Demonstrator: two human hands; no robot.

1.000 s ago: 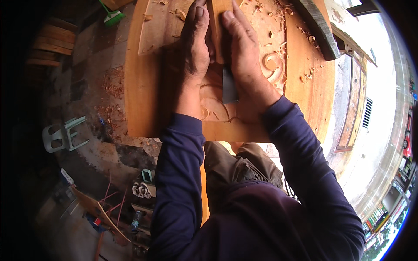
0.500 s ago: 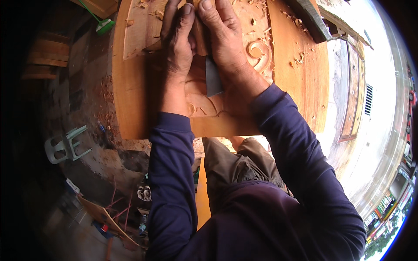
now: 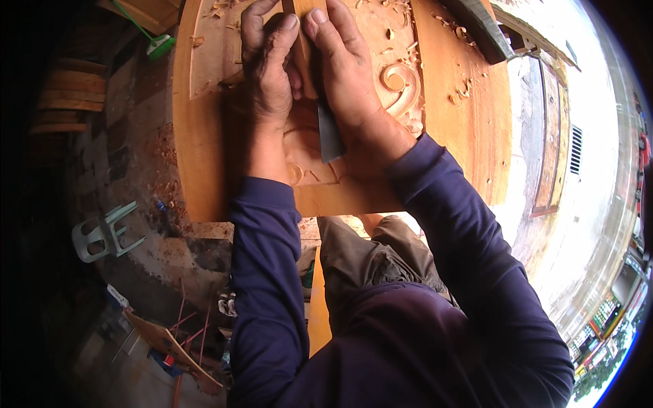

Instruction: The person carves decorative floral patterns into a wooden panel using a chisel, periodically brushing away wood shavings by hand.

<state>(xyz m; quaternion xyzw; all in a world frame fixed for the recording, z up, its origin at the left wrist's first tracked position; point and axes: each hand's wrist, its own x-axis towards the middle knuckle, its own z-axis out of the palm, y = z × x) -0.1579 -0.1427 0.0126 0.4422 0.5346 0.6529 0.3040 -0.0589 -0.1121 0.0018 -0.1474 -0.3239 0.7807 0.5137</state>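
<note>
My left hand (image 3: pixel 271 78) and my right hand (image 3: pixel 348 78) close from both sides round the wooden handle of a chisel (image 3: pixel 309 58). Both thumbs lie near its upper part. Its flat dark blade (image 3: pixel 330 136) points down toward me, with a slanted end over the carving. Beneath lies a wooden panel (image 3: pixel 469 136) with a raised frame. To the right of my right hand a carved scroll (image 3: pixel 396 80) shows in relief; more carving near the blade is partly in shadow. My palms hide part of the handle.
Curled shavings (image 3: pixel 462 92) lie scattered over the panel. A grey-edged beam (image 3: pixel 479 30) crosses the upper right corner. On the floor at left are a pale plastic chair (image 3: pixel 102 234) and a green broom (image 3: pixel 160 46). A leaning board (image 3: pixel 170 343) stands at lower left.
My hands and the chisel have shifted slightly in the view; the blade's end sits a little lower. More of the handle shows between my thumbs. Both hands keep their grip.
</note>
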